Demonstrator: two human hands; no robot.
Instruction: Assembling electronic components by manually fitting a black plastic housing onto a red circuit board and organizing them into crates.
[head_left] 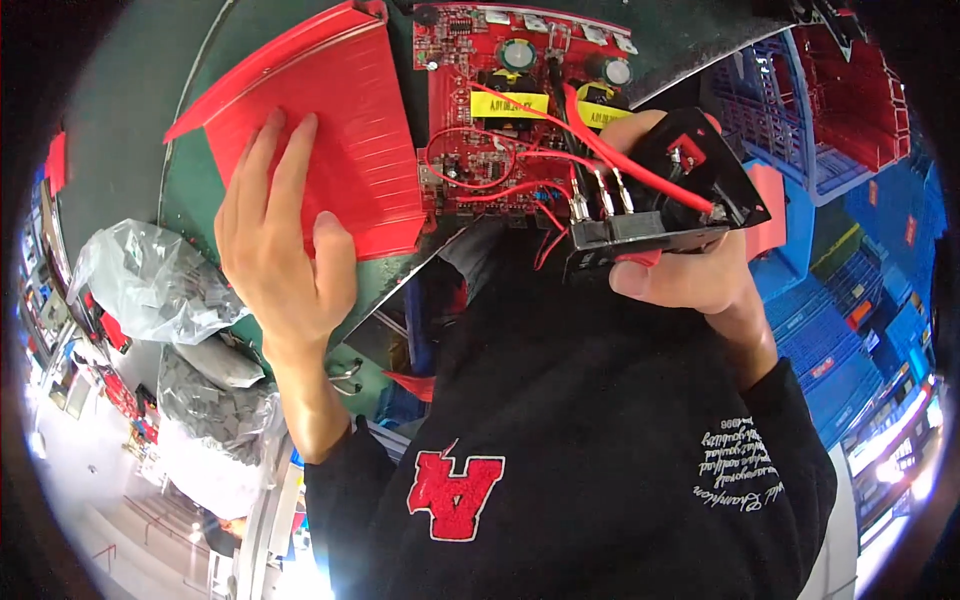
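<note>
At two o'clock, the right hand [700, 277] is clamped, thumb below and fingers behind, on a black panel [640, 232]. Between nine and ten, the left hand [283, 252] rests on a ribbed red casing [350, 140], thumb apart from fingers. Red wires [640, 172] run from the panel toward a red circuit board [475, 147] on the table [250, 45] at twelve. Beyond: a clear plastic bag [155, 282] at nine, blue crates [825, 345] at three.

From my place, the right hand [695, 280] has most of its fingers [637, 127] hidden behind the black panel [625, 235]. Inside 2 clear bags [130, 255], the grey pieces [205, 310] are too small to tell.
</note>
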